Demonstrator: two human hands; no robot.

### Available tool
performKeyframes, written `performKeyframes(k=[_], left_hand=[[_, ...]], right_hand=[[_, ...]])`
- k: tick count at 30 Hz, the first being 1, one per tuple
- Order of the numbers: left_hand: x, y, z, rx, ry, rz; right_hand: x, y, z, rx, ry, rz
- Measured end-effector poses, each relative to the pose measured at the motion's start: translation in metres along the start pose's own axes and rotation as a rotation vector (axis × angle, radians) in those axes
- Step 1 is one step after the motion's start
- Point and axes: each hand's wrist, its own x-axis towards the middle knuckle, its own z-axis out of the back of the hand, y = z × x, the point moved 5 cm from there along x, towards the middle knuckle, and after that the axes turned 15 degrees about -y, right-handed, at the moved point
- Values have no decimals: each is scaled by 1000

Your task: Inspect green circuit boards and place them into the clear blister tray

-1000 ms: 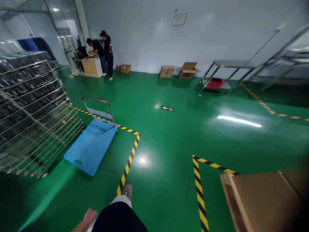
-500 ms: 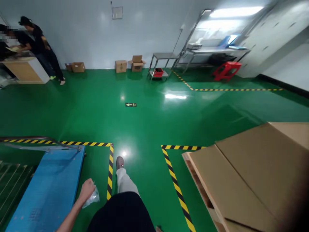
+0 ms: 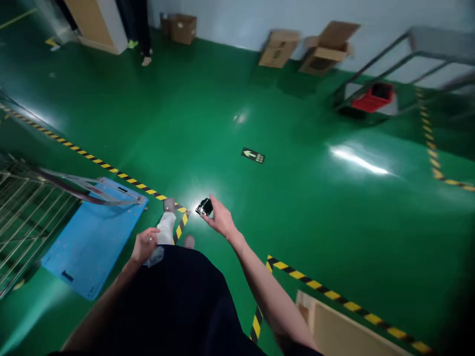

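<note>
1. The small part (image 3: 204, 206) pinched in the right hand (image 3: 221, 221) is glossy black with bright glints.
2. The bag (image 3: 155, 255) under the left hand (image 3: 145, 244) is clear.
3. The floor (image 3: 297, 198) below both grips is glossy green.
4. The tape line (image 3: 183, 223) between the two hands is striped yellow and black.
5. The cart (image 3: 94, 235), left of the left hand, is light blue.
6. The crate (image 3: 372, 97), far ahead and right of the right hand, is red.
7. The boxes (image 3: 278, 48) far ahead are brown.
</note>
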Motion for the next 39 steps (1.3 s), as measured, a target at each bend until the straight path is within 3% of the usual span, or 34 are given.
performKeyframes(k=[6,12,15,20,22,25,29,33,36,39], left_hand=[[93,-95,-36,-95,139,-244],[192,-165,-54,-23,373,-451],[247,-180,-45,78,380,-471],[319,-176,-18,282,334,-366],[344,-173,-6,266,253,-333],[385,-167,17,134,41,-234],[436,-146,65,55,-298,-10],[456,-124,116,-37,-668,247],[451,-111,136,-126,-899,401],[447,-99,143,-229,-1104,516]], right_hand=[[85,77,-3,94,185,316],[179,111,-18,225,254,598],[237,115,-46,314,286,658],[318,136,-107,395,438,681],[348,149,-129,396,539,683],[405,175,-157,391,693,715],[503,217,-205,396,850,712],[587,277,-274,171,1025,734],[612,338,-331,92,1193,793],[604,400,-395,102,1342,823]])
